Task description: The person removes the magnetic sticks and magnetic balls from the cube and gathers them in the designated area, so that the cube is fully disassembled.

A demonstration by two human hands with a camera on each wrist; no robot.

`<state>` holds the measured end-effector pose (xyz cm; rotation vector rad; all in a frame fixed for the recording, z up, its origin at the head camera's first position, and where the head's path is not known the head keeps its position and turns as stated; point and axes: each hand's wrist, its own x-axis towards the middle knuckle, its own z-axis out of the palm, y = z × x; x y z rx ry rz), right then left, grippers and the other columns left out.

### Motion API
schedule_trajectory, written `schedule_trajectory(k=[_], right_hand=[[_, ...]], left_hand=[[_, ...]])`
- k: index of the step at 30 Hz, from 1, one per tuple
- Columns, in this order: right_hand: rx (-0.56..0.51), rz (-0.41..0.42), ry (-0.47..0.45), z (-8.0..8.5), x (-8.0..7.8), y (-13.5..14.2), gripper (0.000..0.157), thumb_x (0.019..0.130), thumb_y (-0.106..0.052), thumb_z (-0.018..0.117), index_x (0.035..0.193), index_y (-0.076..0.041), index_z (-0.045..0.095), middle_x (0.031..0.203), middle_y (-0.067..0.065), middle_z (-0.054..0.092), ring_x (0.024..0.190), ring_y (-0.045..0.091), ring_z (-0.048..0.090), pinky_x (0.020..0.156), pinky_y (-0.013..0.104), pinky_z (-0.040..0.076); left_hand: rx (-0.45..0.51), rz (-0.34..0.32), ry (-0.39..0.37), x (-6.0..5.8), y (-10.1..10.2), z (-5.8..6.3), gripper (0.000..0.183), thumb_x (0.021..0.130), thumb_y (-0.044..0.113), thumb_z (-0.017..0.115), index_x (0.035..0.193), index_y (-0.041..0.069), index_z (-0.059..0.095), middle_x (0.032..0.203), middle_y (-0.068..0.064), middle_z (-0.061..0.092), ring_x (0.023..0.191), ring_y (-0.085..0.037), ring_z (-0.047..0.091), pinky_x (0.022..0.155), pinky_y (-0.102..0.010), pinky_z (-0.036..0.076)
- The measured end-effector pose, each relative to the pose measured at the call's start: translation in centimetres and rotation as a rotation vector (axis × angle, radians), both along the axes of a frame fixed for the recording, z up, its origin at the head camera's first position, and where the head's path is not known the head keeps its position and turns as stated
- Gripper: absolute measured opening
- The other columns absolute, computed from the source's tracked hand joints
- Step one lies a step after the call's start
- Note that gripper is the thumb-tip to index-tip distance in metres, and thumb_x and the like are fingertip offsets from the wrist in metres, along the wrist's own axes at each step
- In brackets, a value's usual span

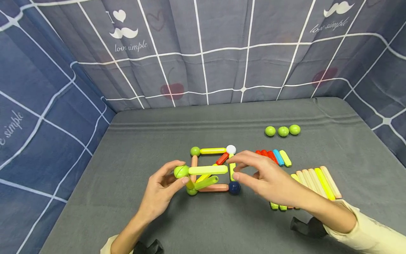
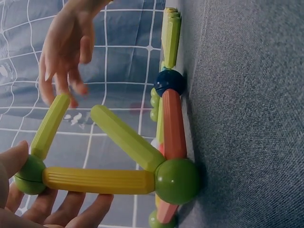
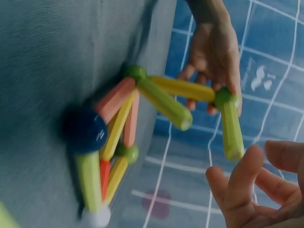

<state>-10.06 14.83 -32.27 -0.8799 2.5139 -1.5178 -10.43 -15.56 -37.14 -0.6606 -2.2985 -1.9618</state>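
- Head view: left hand (image 1: pixel 159 192) pinches the upper green ball (image 1: pixel 181 171), lime stick (image 1: pixel 208 170) pointing to three o'clock!
- Right hand (image 1: pixel 271 178) near its tip, fingers parted.

1. The left hand (image 3: pixel 216 54) pinches a green ball (image 3: pixel 225 99) joined to a yellow rod (image 3: pixel 183 88) and a lime rod (image 3: pixel 232 133).
2. The right hand (image 3: pixel 261 194), its fingers (image 3: pixel 244 175) parted, is just beside the lime rod's free end (whether they touch is hard to tell).
3. On the grey counter (image 3: pixel 47 71), a dark blue ball (image 3: pixel 85 130) sits near right, a white ball (image 3: pixel 96 217) far right, a pale green rod (image 3: pixel 89 178) between them.
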Motion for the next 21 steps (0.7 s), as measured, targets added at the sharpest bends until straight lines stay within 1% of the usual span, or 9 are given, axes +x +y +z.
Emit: schedule_trajectory(k=[2,6,8,10,13,14,15,17,21], right_hand=[[0.016,0.027,0.007,0.0,-0.4,-1.1,0.028,0.098,-0.02,0.065,0.125,-0.026,0.063,0.114,-0.012,0.062,0.096,0.01,0.062,0.056,0.027,0.051],[0.05,0.048,0.018,-0.2,-1.1,-2.3,0.021,0.097,-0.018,0.067,0.117,-0.023,0.067,0.103,-0.009,0.065,0.091,0.008,0.061,0.062,0.027,0.051],[0.046,0.055,-0.002,-0.3,-1.3,-2.5,0.018,0.096,-0.016,0.067,0.113,-0.021,0.069,0.1,-0.006,0.066,0.082,0.009,0.061,0.058,0.027,0.052],[0.043,0.056,-0.015,-0.4,-1.4,-2.6,0.016,0.096,-0.015,0.067,0.11,-0.021,0.07,0.1,-0.004,0.067,0.07,0.01,0.061,0.054,0.027,0.052],[0.044,0.046,-0.027,-0.6,-1.5,-2.5,0.015,0.096,-0.013,0.067,0.109,-0.021,0.07,0.099,-0.005,0.066,0.054,0.011,0.057,0.048,0.027,0.051],[0.049,0.04,-0.019,-0.7,-1.5,-2.5,0.016,0.096,-0.012,0.067,0.108,-0.021,0.07,0.098,-0.005,0.066,0.052,0.011,0.056,0.049,0.027,0.051],[0.053,0.031,-0.01,-0.8,-1.5,-2.5,0.016,0.096,-0.011,0.067,0.109,-0.02,0.07,0.098,-0.006,0.066,0.051,0.011,0.056,0.05,0.027,0.05],[0.058,0.007,0.011,-0.8,-1.5,-2.5,0.018,0.095,-0.009,0.067,0.11,-0.019,0.07,0.097,-0.006,0.066,0.057,0.01,0.057,0.053,0.026,0.05],[0.043,-0.038,0.023,-0.8,-1.4,-2.7,0.021,0.094,-0.006,0.067,0.111,-0.018,0.07,0.097,-0.004,0.066,0.067,0.01,0.059,0.059,0.027,0.052]], left_hand=[[0.006,-0.005,-0.004,0.0,0.1,0.0,0.036,0.091,-0.002,0.068,0.126,0.001,0.058,0.113,-0.016,0.061,0.091,-0.022,0.069,0.071,-0.027,0.056],[0.008,-0.011,-0.015,0.0,0.3,0.1,0.037,0.091,-0.005,0.067,0.127,0.001,0.059,0.114,-0.016,0.061,0.093,-0.022,0.068,0.072,-0.028,0.056],[0.006,-0.014,-0.015,0.0,0.3,0.1,0.037,0.091,-0.005,0.067,0.127,0.002,0.059,0.114,-0.016,0.061,0.094,-0.023,0.068,0.072,-0.028,0.056],[0.005,-0.021,-0.011,0.1,0.3,0.2,0.036,0.091,-0.005,0.066,0.126,0.003,0.059,0.114,-0.015,0.063,0.094,-0.026,0.068,0.073,-0.029,0.056],[0.008,-0.048,0.014,0.1,0.4,0.2,0.035,0.093,-0.006,0.064,0.126,0.004,0.059,0.112,-0.013,0.064,0.095,-0.029,0.068,0.076,-0.03,0.056],[0.009,-0.059,0.024,0.1,0.5,0.2,0.035,0.093,-0.006,0.063,0.126,0.004,0.059,0.11,-0.013,0.065,0.095,-0.029,0.068,0.076,-0.03,0.056],[0.009,-0.069,0.031,0.2,0.5,0.2,0.034,0.093,-0.006,0.063,0.125,0.004,0.058,0.109,-0.013,0.066,0.095,-0.028,0.068,0.077,-0.029,0.056],[0.01,-0.084,0.048,0.2,0.7,0.3,0.033,0.094,-0.006,0.061,0.125,0.004,0.058,0.107,-0.015,0.066,0.095,-0.026,0.067,0.078,-0.029,0.055],[-0.002,-0.078,0.057,0.2,0.9,0.3,0.031,0.095,-0.005,0.061,0.124,0.006,0.059,0.106,-0.014,0.066,0.095,-0.022,0.067,0.077,-0.028,0.055]])
